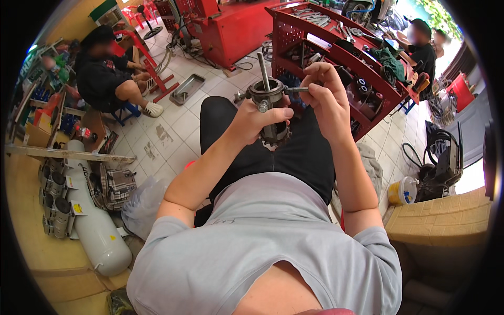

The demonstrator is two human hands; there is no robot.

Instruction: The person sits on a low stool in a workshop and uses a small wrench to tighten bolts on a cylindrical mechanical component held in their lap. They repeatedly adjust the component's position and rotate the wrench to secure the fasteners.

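Above my lap, my left hand is wrapped round a dark metal cylindrical tool with a toothed lower end. A round collar tops it, with bolts sticking out of its sides. A long metal rod rises at a slight tilt from the collar's middle. On the collar's right side a threaded bolt points outward, its end pinched between the thumb and finger of my right hand. Parts of the cylinder are hidden behind my left fingers and thumb.
A red tool cart with wrenches stands ahead right, near a red machine. A metal tray lies on the tiled floor. One person sits at left; another is far right. A grey tank lies at left.
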